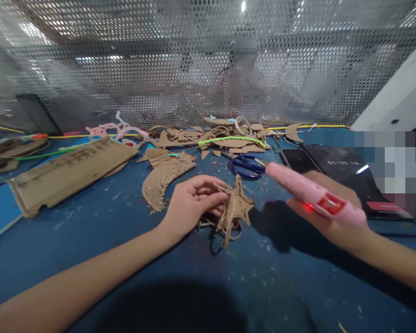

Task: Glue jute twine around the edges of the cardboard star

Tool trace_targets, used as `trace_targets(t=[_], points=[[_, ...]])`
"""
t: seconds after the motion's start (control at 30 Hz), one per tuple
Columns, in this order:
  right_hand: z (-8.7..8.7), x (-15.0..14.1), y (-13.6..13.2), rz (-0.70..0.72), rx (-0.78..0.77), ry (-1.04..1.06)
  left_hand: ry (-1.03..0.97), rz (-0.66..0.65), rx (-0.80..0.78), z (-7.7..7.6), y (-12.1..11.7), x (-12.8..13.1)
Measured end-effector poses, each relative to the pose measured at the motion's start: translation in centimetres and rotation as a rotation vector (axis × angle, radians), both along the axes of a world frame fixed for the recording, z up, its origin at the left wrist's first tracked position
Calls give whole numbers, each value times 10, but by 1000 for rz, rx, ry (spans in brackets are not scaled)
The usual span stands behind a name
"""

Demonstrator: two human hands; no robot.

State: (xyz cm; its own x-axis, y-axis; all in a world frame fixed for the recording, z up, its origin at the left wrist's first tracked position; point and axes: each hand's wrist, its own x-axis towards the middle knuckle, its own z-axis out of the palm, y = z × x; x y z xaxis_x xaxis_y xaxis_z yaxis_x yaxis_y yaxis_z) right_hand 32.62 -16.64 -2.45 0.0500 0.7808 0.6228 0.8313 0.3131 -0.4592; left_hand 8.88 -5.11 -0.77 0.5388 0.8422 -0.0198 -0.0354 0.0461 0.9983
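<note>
My left hand is closed, thumb and fingers pinching the left side of a star-shaped cardboard piece. The star is built from thin brown strips and is tilted above the table. Below it lie loose thin strips and loops, partly hidden. My right hand is wrapped around a pink glue gun with a lit red light. Its nozzle points left, toward a pair of blue-handled scissors, and is apart from the star. A curved, ridged cardboard piece lies beyond my left hand.
On the blue table, a long folded cardboard piece lies at left. Cardboard scraps, a green twisted strip and pink loops line the back, before a perforated metal panel. A dark device with a timer stands at right.
</note>
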Motion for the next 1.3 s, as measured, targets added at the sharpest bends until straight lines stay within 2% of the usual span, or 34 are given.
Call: trace_targets(t=[0.03,0.1,0.2,0.3,0.43,0.53,0.7,0.8,0.97,1.17,1.3], points=[[-2,-2,-6,13,-20,51,-12,-30,-6,1,-1,2],[-3,-9,-8,110,-168,202,-41,-81,-52,1,-3,6],[-2,-22,1,191,-377,638,-98,-115,-141,-1,-8,12],[-1,-29,11,175,-541,1014,-139,-112,-163,-4,-11,16],[-4,-29,14,131,-617,1259,-141,-130,-175,-7,-8,18],[-6,-28,14,129,-621,1287,-131,-143,-180,-8,-5,18],[-10,-28,12,100,-514,1240,-105,-144,-131,-5,-1,14],[-13,-25,11,116,-477,1189,-111,-143,-159,-3,0,11],[-16,-22,8,100,-505,1082,-121,-74,-150,-6,1,10],[-12,-27,8,-5,-445,1255,-112,49,-87,-11,6,10],[-8,-29,9,-38,-452,1252,40,63,65,-9,0,10]])
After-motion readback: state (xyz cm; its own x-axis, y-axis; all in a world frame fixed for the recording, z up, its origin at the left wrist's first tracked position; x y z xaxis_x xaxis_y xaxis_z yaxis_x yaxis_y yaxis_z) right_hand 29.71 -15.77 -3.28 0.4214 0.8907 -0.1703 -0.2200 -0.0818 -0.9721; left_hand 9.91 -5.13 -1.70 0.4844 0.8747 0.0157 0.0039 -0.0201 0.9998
